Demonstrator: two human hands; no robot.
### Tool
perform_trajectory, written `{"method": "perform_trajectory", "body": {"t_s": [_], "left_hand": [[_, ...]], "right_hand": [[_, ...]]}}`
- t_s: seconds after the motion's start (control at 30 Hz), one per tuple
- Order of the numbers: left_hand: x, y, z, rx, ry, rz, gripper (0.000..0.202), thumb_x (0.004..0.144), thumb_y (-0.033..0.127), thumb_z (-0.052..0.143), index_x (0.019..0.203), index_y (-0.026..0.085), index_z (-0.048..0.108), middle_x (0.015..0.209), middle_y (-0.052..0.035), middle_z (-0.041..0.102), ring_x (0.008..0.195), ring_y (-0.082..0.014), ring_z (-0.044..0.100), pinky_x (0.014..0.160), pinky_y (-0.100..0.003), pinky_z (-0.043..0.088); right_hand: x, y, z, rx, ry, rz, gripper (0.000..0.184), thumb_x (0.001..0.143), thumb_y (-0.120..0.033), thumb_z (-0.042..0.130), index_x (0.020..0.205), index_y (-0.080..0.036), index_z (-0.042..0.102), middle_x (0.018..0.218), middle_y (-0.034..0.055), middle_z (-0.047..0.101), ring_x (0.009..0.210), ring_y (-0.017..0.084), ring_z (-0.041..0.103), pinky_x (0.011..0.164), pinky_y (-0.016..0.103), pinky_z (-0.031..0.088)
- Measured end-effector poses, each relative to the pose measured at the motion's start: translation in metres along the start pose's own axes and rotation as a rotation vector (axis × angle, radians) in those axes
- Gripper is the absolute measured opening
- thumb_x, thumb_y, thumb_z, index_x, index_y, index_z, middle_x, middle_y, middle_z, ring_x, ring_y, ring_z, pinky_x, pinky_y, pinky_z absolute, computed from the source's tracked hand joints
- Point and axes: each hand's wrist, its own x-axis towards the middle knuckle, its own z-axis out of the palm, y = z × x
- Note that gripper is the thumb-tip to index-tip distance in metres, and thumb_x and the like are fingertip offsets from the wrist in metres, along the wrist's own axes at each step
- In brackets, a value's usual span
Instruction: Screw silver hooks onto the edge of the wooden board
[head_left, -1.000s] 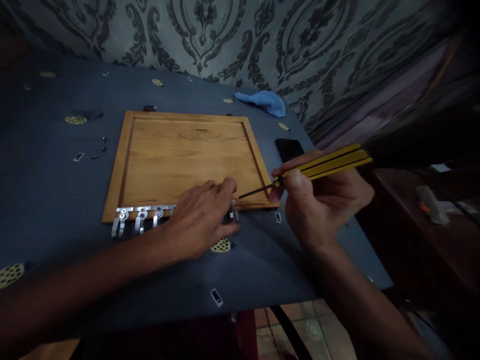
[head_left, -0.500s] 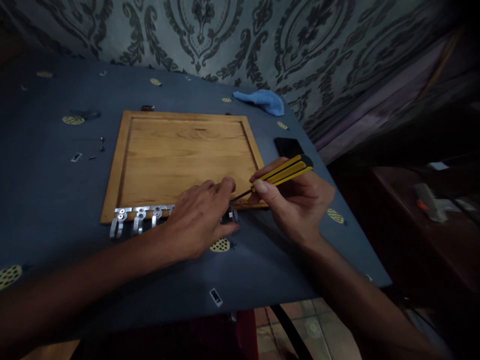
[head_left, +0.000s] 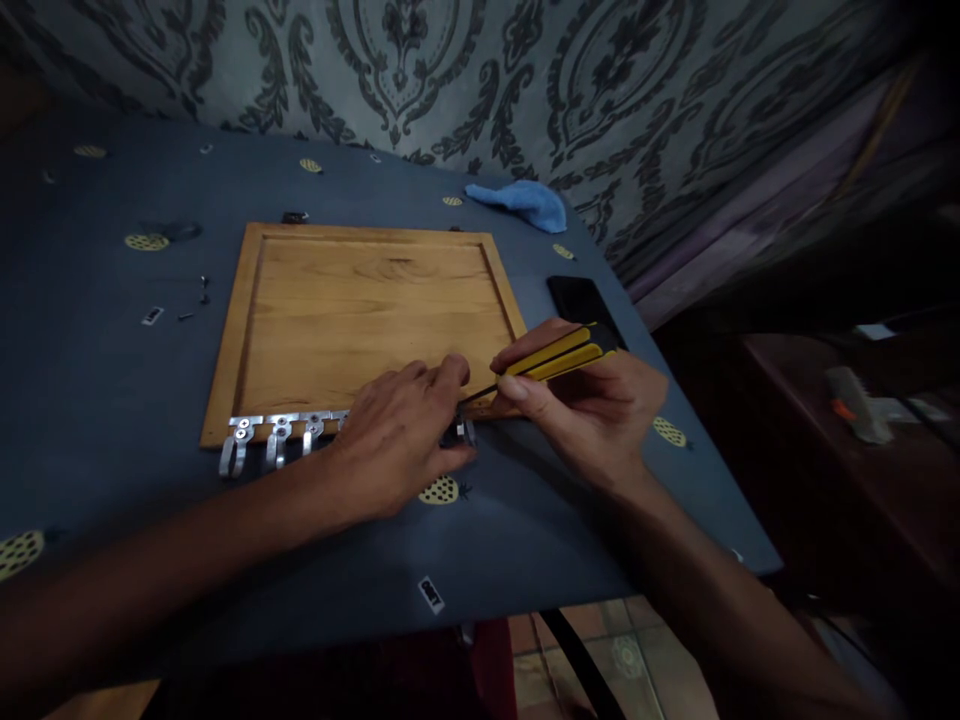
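A framed wooden board [head_left: 382,310] lies flat on the table. Along its near edge runs a metal hook rail [head_left: 281,428] with several hooks hanging over the side. My left hand [head_left: 401,435] is closed over the rail's right part, thumb toward me and fingers on the far side, hiding that stretch. In my right hand [head_left: 592,410] is a screwdriver [head_left: 559,352] with a yellow and black handle, its shaft slanting down to the left. The tip reaches the rail's right end beside my left fingers; its exact contact is hidden.
Small screws [head_left: 204,290] lie left of the board. A black phone [head_left: 581,300] rests beyond my right hand, and a blue cloth [head_left: 521,203] is at the back right. Small dark hardware [head_left: 295,217] sits behind the board. The table's right edge [head_left: 705,440] drops off beside my right forearm.
My right hand and the screwdriver have shifted slightly left, and the handle has dropped and turned a little. My left hand and the board look unmoved.
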Motion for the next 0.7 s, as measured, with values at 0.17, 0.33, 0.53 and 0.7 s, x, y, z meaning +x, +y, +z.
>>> {"method": "perform_trajectory", "body": {"t_s": [0.17,0.33,0.53,0.7], "left_hand": [[0.001,-0.001,0.0,0.007,-0.001,-0.009,0.047,0.088,0.037,0.069,0.119,0.02,0.037,0.119,-0.0107,0.064,0.114,-0.0322,0.06,0.088,-0.046,0.051],[0.001,-0.001,0.002,0.006,0.016,0.012,0.05,0.088,0.037,0.07,0.12,0.02,0.037,0.119,-0.0106,0.063,0.113,-0.0318,0.06,0.089,-0.046,0.051],[0.0,-0.001,0.001,0.011,0.011,0.015,0.049,0.088,0.036,0.07,0.12,0.018,0.038,0.116,-0.0106,0.064,0.11,-0.0314,0.061,0.086,-0.046,0.052],[0.001,-0.001,0.002,-0.005,0.024,0.024,0.051,0.087,0.035,0.072,0.12,0.018,0.039,0.12,-0.0108,0.064,0.114,-0.0313,0.06,0.089,-0.045,0.051]], "right_hand": [[-0.001,0.004,0.004,0.047,0.053,0.085,0.01,0.082,-0.025,0.079,0.078,-0.024,0.07,0.077,-0.002,0.068,0.064,0.013,0.063,0.059,0.028,0.051],[0.001,0.001,0.001,0.106,0.038,0.151,0.011,0.08,-0.024,0.081,0.077,-0.023,0.07,0.076,-0.0023,0.068,0.064,0.012,0.063,0.057,0.024,0.053],[0.008,-0.004,-0.01,0.263,-0.136,0.271,0.019,0.084,-0.038,0.078,0.096,-0.023,0.076,0.092,0.0013,0.074,0.063,0.012,0.068,0.058,0.025,0.061],[0.008,-0.002,-0.01,0.254,-0.115,0.2,0.013,0.082,-0.032,0.079,0.075,-0.023,0.074,0.095,0.0021,0.074,0.07,0.013,0.067,0.049,0.021,0.055]]}}
